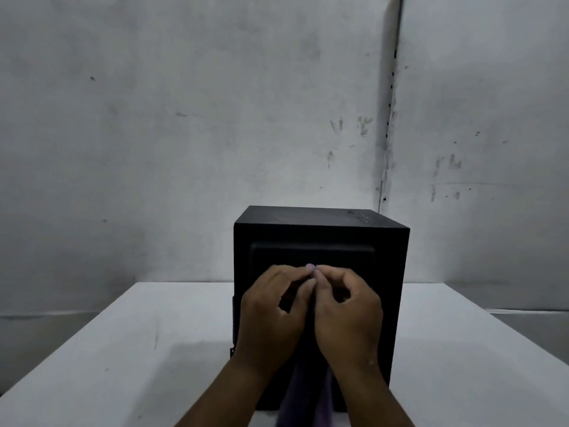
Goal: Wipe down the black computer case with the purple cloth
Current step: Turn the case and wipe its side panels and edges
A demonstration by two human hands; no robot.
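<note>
Both hands, left hand [271,306] and right hand [348,309], pinch the top edge of a soft, light purple cloth [303,392] hanging limp before the rigid, likely heavy black computer case [320,238] mid-desk [123,365].

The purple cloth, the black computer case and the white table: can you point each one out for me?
purple cloth [303,396]: head view, on the part hanging below the hands.
black computer case [320,238]: head view, upper front face, above the hands.
white table [138,349]: head view, bare top left of the case.
</note>
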